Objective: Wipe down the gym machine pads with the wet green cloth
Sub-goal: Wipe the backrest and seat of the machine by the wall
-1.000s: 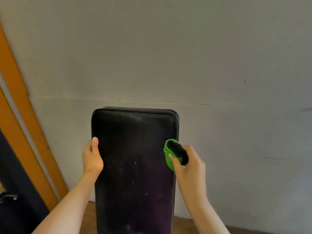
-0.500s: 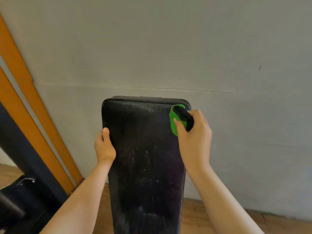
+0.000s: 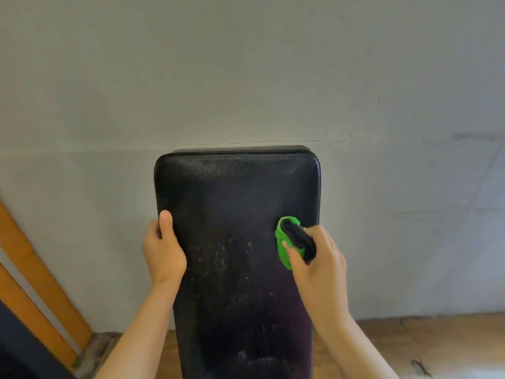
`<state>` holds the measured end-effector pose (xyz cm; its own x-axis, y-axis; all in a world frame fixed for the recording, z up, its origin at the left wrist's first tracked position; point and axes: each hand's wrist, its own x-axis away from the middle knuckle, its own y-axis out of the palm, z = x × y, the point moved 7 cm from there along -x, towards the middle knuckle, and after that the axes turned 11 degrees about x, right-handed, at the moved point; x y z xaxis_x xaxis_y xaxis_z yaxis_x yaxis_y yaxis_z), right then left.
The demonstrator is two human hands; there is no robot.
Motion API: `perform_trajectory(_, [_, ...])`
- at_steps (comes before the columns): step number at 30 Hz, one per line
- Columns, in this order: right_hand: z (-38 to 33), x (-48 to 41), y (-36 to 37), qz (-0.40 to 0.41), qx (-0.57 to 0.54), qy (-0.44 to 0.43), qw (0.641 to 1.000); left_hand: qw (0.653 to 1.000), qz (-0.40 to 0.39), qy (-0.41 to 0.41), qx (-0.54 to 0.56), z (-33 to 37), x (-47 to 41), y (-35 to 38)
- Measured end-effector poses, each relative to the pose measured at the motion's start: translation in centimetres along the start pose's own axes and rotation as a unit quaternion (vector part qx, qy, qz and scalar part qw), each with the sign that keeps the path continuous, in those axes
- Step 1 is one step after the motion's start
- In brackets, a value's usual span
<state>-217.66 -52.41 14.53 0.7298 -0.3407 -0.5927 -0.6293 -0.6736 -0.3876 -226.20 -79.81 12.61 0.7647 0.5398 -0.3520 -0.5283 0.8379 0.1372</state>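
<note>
Wall [image 3: 246,64], grey with a thin crack, fills most of the view. Against it stands the black gym pad [image 3: 237,209], upright, its lower end cut off at six o'clock of the frame. Orange bars [image 3: 32,269] slant at eight o'clock, and wooden floor [image 3: 415,348] shows at five o'clock.

The left hand [image 3: 164,250] grips the pad's edge at nine o'clock, with the thumb laid up on the face and the other fingers wrapped behind, out of sight. The right hand [image 3: 319,261] sits at three o'clock on the pad. Its fingers [image 3: 328,239] are curled around the wadded green cloth [image 3: 282,251], the thumb pinches it, and the cloth touches the pad's face close to the right edge.

The step in hand looks like wiping the right side of the face. Pale specks [image 3: 226,258] dot the middle and lower face, so the next move likely calls for sweeping the cloth toward nine and six o'clock under firm pressure, with the left hand bracing.

A dark patch inside the cloth is hard to read: it may be fold, shadow or second fabric. Whether the cloth is wet cannot be told, and the machine carrying the pad is hidden.
</note>
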Motion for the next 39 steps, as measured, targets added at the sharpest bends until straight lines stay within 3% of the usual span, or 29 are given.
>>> perform_trajectory(5, [-0.7,0.6,0.9,0.040,-0.057,0.065,0.995,1.000,-0.002,0.011,0.003,0.5,0.0,-0.1])
perform_trajectory(13, [-5.5,-6.1,-1.0,0.116,-0.030,0.017,0.993,1.000,-0.016,0.017,0.009,1.2,0.3,-0.1])
perform_trajectory(20, [-3.1,-2.2,0.5,0.074,0.031,-0.009,0.997,1.000,-0.015,0.001,0.010,0.7,0.2,-0.1])
perform_trajectory(26, [-0.2,2.0,1.9,0.010,0.041,0.024,0.999,1.000,-0.014,0.012,-0.004,0.1,-0.3,-0.4])
perform_trajectory(30, [-3.3,-1.5,0.6,0.040,-0.011,0.010,0.999,1.000,-0.013,0.007,0.000,0.0,-0.3,-0.4])
perform_trajectory(35, [-7.1,-7.6,-0.2,0.064,0.000,-0.029,0.998,0.999,-0.008,0.029,0.012,0.7,0.0,-0.2])
perform_trajectory(39, [-5.5,-4.4,1.1,0.033,0.037,-0.056,0.997,1.000,-0.005,0.023,0.011,0.2,-0.2,-0.2])
